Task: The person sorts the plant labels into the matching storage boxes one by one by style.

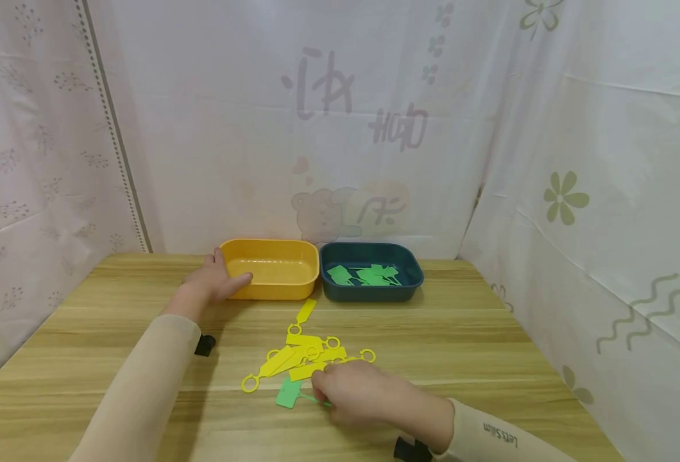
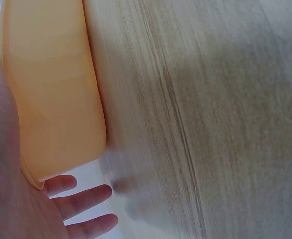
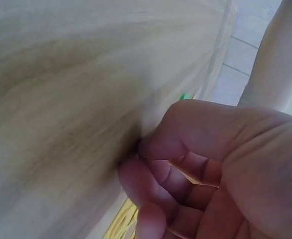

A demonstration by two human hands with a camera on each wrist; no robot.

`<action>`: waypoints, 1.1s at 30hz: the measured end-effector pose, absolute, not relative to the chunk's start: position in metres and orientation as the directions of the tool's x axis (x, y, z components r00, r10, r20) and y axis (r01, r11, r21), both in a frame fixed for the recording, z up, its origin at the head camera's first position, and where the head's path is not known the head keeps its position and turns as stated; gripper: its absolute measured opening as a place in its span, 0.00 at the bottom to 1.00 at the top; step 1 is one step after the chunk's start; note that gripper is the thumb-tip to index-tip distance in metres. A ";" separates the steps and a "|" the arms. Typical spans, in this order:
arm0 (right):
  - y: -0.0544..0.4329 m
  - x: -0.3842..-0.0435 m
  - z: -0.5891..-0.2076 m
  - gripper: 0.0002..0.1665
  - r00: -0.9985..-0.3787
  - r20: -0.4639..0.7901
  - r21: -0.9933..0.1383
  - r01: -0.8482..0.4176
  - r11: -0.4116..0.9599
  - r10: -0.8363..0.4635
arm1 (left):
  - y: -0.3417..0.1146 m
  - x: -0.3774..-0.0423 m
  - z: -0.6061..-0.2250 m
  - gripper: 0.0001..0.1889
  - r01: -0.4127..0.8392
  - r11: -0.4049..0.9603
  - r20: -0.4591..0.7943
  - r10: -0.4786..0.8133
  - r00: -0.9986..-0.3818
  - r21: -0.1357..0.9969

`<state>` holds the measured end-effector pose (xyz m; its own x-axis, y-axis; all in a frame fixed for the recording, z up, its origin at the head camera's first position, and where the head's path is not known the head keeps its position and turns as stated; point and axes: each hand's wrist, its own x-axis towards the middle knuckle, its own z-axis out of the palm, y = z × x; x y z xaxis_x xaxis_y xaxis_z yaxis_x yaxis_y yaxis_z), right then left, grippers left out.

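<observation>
My left hand [image 1: 213,279] rests against the left end of the yellow bin [image 1: 271,293], thumb over the rim. In the left wrist view its fingers [image 2: 83,200] extend loosely past the bin's corner. At the front of the table, my right hand [image 1: 360,391] pinches a green plastic tag [image 1: 287,393] by its thin stem; the exact contact is hidden by the fingers. In the right wrist view the thumb and forefinger tips [image 3: 153,147] meet close to the tabletop. Just beyond lie several yellow plastic tags [image 1: 282,360] with ring ends, overlapping in a loose pile.
A dark blue bin [image 1: 369,294] stands right beside the yellow one, with several green tags [image 1: 374,274] inside it. Both bins sit at the back of the wooden table [image 1: 455,346], near a printed white curtain [image 1: 230,128]. Another curtain hangs along the right side.
</observation>
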<state>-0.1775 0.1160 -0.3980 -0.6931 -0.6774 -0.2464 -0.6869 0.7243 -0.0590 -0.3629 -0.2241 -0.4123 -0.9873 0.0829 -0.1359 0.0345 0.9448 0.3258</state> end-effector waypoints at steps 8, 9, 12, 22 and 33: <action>0.121 -0.181 -0.395 0.14 -0.679 -0.262 -0.100 -0.688 0.719 -0.686 | -0.224 -0.363 -0.412 0.68 0.033 0.943 -0.138 0.083 -0.987 0.330; 0.120 -0.181 -0.395 0.14 -0.679 -0.264 -0.104 -0.686 0.721 -0.685 | -0.224 -0.363 -0.412 0.68 0.033 0.944 -0.137 0.082 -0.987 0.328; 0.118 -0.181 -0.397 0.13 -0.682 -0.255 -0.090 -0.689 0.719 -0.685 | -0.225 -0.364 -0.412 0.68 0.033 0.947 -0.134 0.080 -0.988 0.321; 0.114 -0.183 -0.403 0.14 -0.684 -0.252 -0.047 -0.698 0.715 -0.684 | -0.223 -0.360 -0.410 0.67 0.031 0.941 -0.131 0.079 -0.988 0.338; 0.120 -0.187 -0.386 0.15 -0.657 -0.217 -0.136 -0.712 0.689 -0.722 | -0.222 -0.358 -0.407 0.67 0.039 0.941 -0.123 0.084 -0.989 0.335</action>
<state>-0.1874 0.1204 -0.3861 -0.6568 -0.7223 -0.2168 -0.7123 0.6886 -0.1361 -0.3576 -0.2220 -0.4073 -0.9888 0.0843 -0.1230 0.0386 0.9415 0.3348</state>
